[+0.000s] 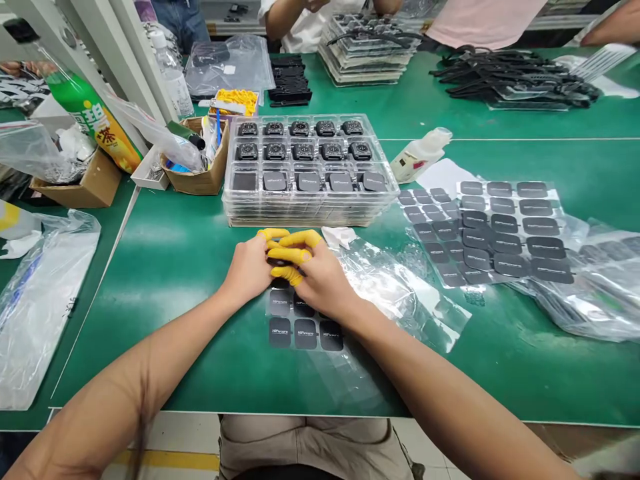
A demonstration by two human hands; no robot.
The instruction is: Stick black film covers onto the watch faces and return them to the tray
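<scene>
My left hand (251, 264) and my right hand (320, 277) meet over the table, fingers bent and wearing yellow finger cots. Between the fingertips is a small black watch case (279, 262), mostly covered by them. Just below lies a clear sheet of dark rounded-square screen stickers (305, 333) with white lettering, partly under my right hand. Beyond my hands stands a stack of clear plastic trays (305, 212). Its top tray holds rows of black watches (303, 152); most in the front row have dark stickers over their faces, and the front left pocket looks different, without a raised watch.
More sticker sheets (500, 233) and plastic bags (595, 287) lie at right, near a white bottle (423, 155). Cardboard boxes (197, 180) and a green drink bottle (93, 113) stand at left. Across the table are black straps (520, 77), another tray stack (367, 53) and co-workers.
</scene>
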